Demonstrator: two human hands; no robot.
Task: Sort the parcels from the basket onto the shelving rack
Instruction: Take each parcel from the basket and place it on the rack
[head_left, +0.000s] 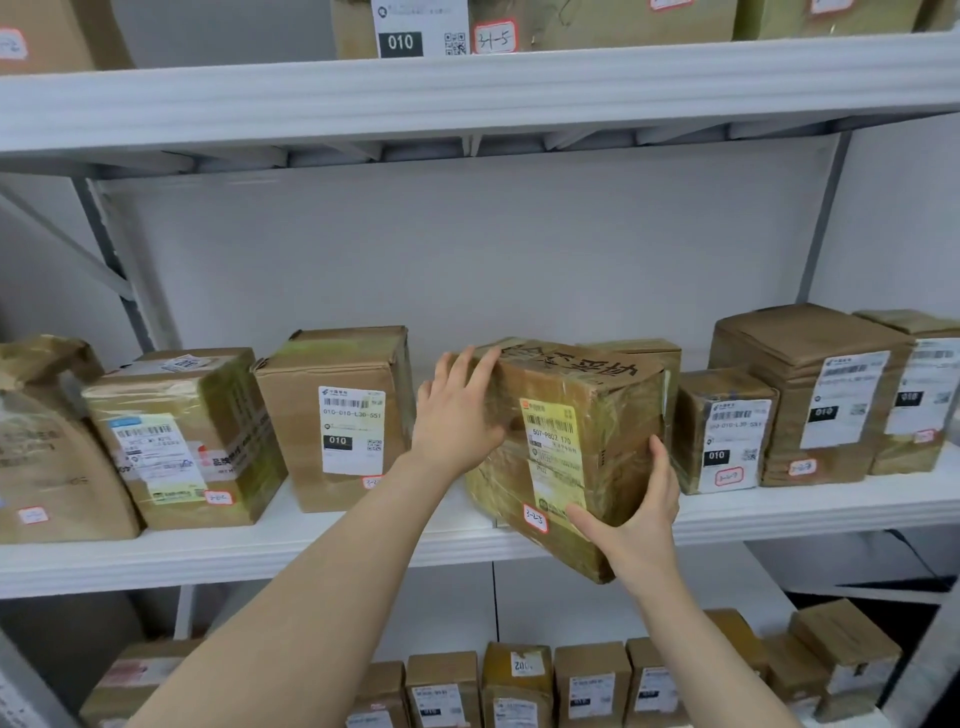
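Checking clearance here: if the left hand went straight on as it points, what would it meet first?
The left hand touches the parcel now; past its corner, probably the back wall, though depth is unclear.

One wide-angle view, worn on the head, faces the shelving rack (826, 218) head-on from close and tilts slightly down. Its middle shelf (311, 551) crosses mid-frame, an upper shelf (467, 93) spans the top, and a lower row of boxes (592, 680) lines the bottom edge. Both forearms (311, 597) enter from below; the left hand (457, 421) and right hand (639, 514) meet on a parcel (613, 415) right of centre.
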